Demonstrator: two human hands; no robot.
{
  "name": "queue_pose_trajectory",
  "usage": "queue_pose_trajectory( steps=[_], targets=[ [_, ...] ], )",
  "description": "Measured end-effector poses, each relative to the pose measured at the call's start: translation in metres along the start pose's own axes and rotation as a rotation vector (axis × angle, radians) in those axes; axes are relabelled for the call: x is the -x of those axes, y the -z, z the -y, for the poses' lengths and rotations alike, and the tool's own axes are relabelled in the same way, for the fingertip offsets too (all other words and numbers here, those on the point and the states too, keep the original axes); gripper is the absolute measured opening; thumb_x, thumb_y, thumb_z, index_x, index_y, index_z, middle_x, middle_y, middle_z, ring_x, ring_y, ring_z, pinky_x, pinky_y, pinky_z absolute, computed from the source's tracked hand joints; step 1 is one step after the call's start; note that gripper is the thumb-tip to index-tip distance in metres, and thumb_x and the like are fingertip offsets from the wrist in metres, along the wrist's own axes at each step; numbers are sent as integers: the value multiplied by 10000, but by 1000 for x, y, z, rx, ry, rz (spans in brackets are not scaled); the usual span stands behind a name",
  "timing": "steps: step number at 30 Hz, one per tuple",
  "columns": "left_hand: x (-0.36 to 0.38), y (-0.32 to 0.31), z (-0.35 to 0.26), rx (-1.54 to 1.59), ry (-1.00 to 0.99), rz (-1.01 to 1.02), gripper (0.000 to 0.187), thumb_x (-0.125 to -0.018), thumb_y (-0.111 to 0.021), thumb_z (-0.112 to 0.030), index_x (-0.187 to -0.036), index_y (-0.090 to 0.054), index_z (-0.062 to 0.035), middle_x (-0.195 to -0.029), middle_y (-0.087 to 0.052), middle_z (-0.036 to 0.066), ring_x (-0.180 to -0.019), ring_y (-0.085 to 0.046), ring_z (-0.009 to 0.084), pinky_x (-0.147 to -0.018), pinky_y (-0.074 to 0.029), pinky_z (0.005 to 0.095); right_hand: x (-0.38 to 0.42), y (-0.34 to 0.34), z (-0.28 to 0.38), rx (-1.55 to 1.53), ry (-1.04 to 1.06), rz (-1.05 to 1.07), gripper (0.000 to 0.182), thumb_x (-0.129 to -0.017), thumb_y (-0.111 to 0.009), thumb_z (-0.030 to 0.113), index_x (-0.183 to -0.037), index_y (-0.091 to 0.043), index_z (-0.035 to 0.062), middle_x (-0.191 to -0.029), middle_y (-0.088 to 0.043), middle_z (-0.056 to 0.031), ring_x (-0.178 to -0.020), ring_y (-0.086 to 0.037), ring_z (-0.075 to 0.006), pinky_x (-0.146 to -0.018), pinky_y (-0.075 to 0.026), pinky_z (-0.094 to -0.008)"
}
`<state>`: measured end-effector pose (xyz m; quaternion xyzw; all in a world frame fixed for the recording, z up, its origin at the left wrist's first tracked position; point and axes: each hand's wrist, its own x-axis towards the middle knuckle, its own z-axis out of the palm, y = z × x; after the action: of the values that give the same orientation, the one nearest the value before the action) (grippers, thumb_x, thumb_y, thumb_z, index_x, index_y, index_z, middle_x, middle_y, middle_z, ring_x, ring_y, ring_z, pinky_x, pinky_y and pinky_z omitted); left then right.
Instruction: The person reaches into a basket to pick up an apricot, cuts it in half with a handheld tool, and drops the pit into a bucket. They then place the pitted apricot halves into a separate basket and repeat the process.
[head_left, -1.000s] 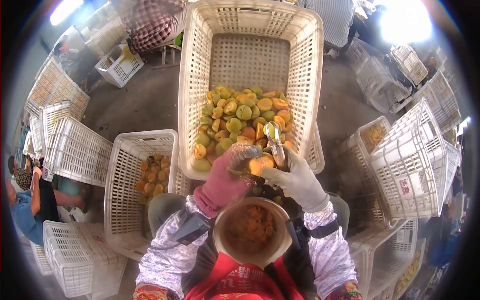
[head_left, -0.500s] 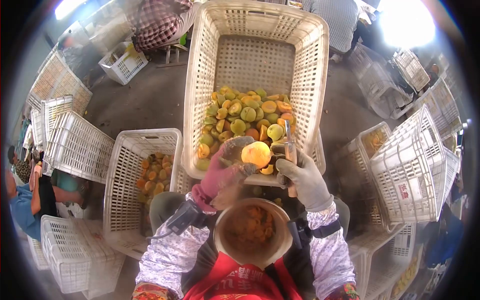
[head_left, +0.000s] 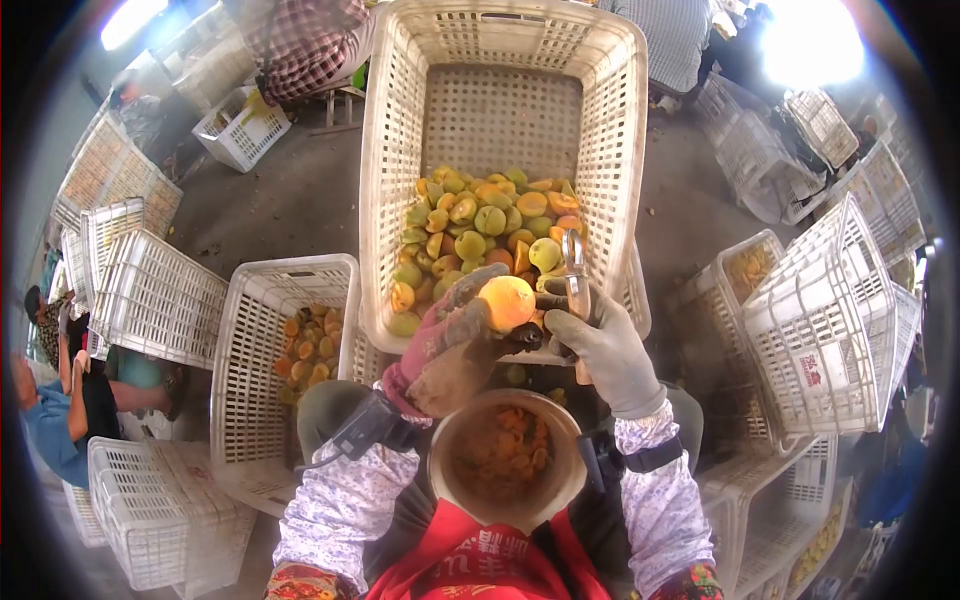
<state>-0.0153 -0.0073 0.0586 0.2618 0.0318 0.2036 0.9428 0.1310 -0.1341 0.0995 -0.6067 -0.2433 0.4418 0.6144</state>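
Note:
My left hand (head_left: 455, 335), in a stained pinkish glove, is closed around a yellow-orange peach (head_left: 509, 303) above the near rim of a big white crate (head_left: 378, 220). Gripped in my grey-gloved right hand (head_left: 608, 355) is a pitting tool (head_left: 578, 292) with a looped metal blade and a wooden-looking handle. The blade points up and away, just right of the peach and apart from it. Inside the crate lie many green and orange peaches (head_left: 488, 222), some cut in half. Below my hands, a round bucket (head_left: 440, 475) between my knees holds orange pieces.
To the left stands a white crate (head_left: 232, 370) with cut orange fruit. More crates (head_left: 160, 290) are stacked further left, and tilted crates (head_left: 815, 330) stand at the right. Other people sit beyond the big crate, one in a checked shirt (head_left: 310, 45); another in blue (head_left: 55, 420) is at far left.
The pitting tool has turned in my right hand, so its loop now faces me. My left hand has tilted the peach slightly. The whole view has shifted a little.

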Motion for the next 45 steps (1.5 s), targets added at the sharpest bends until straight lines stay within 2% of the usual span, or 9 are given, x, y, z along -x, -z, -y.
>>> queue_pose_trajectory(
  steps=[9, 14, 18, 21, 23, 26, 39, 42, 45],
  targets=[
    [2, 0, 2, 26, 177, 33, 474, -947, -554, -159, -1371, -397, -17, -1322, -502, 116, -1155, -545, 210, -980, -471, 361, 4, 0, 6, 203, -37, 112, 399, -842, -675, 164, -1207, -560, 49, -774, -611, 15, -622, -542, -45, -553, -441, -200],
    [1, -5, 3, -561, 74, 29, 482, -918, -571, -56, -1367, -404, -1, -1296, -520, 104, -1130, -538, 154, -948, -463, 296, 3, 2, 6, 167, -49, 134, 363, -829, -676, 159, -1152, -567, 35, -760, -600, 14, -613, -540, -53, -559, -447, -208],
    [-1, -2, 11, -429, 55, -43, 477, -896, -592, -29, -1345, -435, 6, -1253, -556, 93, -1114, -538, 143, -931, -466, 292, 2, 2, 2, 178, -9, 153, 348, -842, -668, 161, -1139, -555, 21, -759, -600, 10, -610, -536, -57, -562, -450, -212],
    [0, 3, 13, -654, -103, 7, 497, -869, -641, -49, -1331, -463, -11, -1187, -605, 96, -1077, -558, 141, -900, -480, 301, 5, 0, 4, 175, -10, 171, 361, -857, -657, 166, -1159, -534, 9, -755, -597, 4, -614, -532, -57, -557, -450, -217],
    [2, 7, 7, -1040, -119, 58, 559, -884, -683, -214, -1354, -451, -19, -1260, -563, 69, -1143, -521, 143, -968, -427, 300, 10, -2, 15, 188, -94, 199, 380, -875, -640, 172, -1193, -513, 7, -790, -600, -6, -632, -542, -63, -574, -465, -227],
    [5, 1, 2, -1225, -168, 69, 547, -880, -675, -187, -1343, -454, 2, -1232, -584, 95, -1122, -542, 162, -954, -436, 309, 11, -3, 7, 221, -84, 173, 385, -881, -618, 164, -1210, -504, 2, -838, -604, -22, -657, -566, -75, -601, -491, -235],
    [8, 1, -1, -1367, -266, 67, 536, -856, -659, -114, -1332, -455, 26, -1172, -612, 155, -1090, -578, 196, -932, -450, 326, 11, -7, 8, 241, -97, 163, 352, -878, -573, 136, -1191, -505, -9, -858, -600, -39, -688, -622, -94, -590, -521, -245],
    [7, 7, 1, -1376, -357, 84, 531, -820, -676, -75, -1316, -493, -24, -1033, -662, 165, -960, -655, 215, -820, -505, 315, 10, -5, 5, 260, -111, 162, 340, -876, -577, 137, -1173, -516, -17, -848, -607, -38, -682, -616, -87, -581, -511, -246],
    [9, 7, 3, -1132, -94, 37, 493, -845, -664, -75, -1305, -501, -9, -1029, -662, 113, -940, -626, 158, -834, -495, 292, 8, -2, 0, 352, -15, 172, 322, -873, -586, 151, -1142, -540, -18, -830, -617, -41, -663, -605, -78, -566, -497, -248]
  ],
)
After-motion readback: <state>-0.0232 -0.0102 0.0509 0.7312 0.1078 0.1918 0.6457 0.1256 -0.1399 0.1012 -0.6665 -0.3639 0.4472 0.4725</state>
